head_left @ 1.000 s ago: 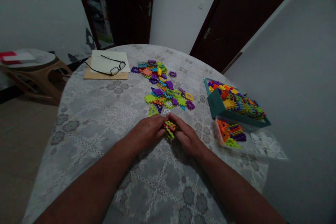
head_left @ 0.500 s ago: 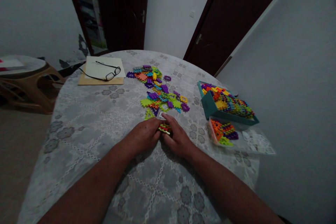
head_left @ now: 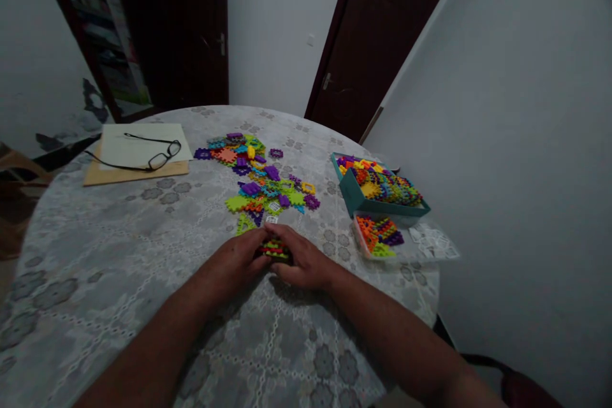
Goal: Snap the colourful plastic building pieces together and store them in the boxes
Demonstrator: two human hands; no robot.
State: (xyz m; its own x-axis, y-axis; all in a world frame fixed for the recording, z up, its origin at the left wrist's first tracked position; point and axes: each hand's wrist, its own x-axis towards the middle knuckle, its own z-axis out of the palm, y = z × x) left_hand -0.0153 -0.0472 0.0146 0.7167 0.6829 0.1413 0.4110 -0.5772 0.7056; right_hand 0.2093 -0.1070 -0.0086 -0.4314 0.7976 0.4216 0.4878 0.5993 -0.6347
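Observation:
My left hand (head_left: pixel 234 261) and my right hand (head_left: pixel 301 261) meet at the middle of a round table, fingers curled round a small stack of joined plastic pieces (head_left: pixel 274 248) in green, red and dark colours. Both hands rest on the lace tablecloth (head_left: pixel 119 248). Just beyond my fingers lies a spread of loose colourful interlocking pieces (head_left: pixel 261 178) in purple, green, orange, yellow and blue.
A teal box (head_left: pixel 356 194) full of more pieces stands at the right, with a clear tray (head_left: pixel 380 236) of orange and purple pieces and a plastic bag (head_left: pixel 433 242) before it. Glasses (head_left: pixel 160 156) lie on papers at the back left. Dark doors stand behind.
The camera has swung right and tilted, so everything sits further left and lower in view. My hands stay closed on the stack, which has turned flatter between them.

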